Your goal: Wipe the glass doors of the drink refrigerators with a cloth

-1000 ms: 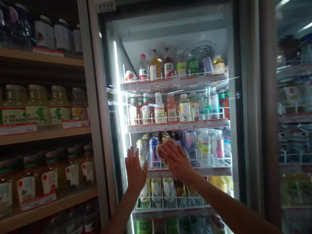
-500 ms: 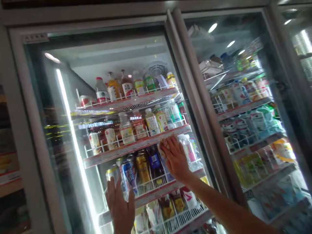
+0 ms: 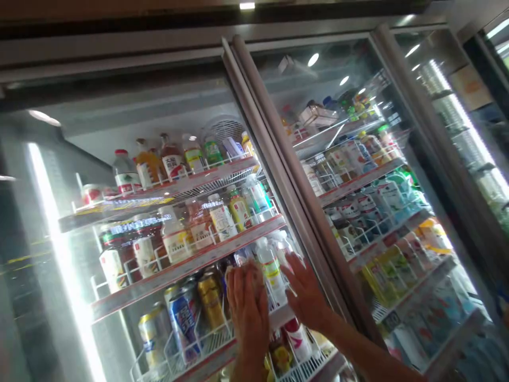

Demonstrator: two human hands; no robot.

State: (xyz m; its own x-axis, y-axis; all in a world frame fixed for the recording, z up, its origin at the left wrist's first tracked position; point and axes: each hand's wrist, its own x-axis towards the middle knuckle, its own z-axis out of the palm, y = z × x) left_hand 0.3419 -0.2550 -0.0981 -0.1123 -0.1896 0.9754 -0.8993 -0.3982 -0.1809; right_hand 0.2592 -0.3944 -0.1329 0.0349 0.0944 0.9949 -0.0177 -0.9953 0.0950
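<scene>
My left hand point(image 3: 248, 310) lies flat on the glass door point(image 3: 159, 106) of a drinks cooler. Its fingers point up and press a pale cloth point(image 3: 247, 269) against the glass, and the cloth shows just above the fingertips. My right hand point(image 3: 305, 293) rests on the same glass right beside it, near the door's right edge, with its fingers spread and nothing in it. Behind the glass by the hands stand drink cans point(image 3: 181, 321) and plastic bottles point(image 3: 270, 268) on wire shelves.
The cooler door frame point(image 3: 274, 154) runs diagonally between this door and a second glass door point(image 3: 382, 175) on the right, with more bottles on shelves behind it. A bright light strip point(image 3: 59, 254) glows inside at the left. Further coolers stand at the far right.
The view swung right and tilted, and the wooden shelves left the picture. My left hand moved up and right beside the right hand. The cloth, earlier under the right hand, now shows under the left.
</scene>
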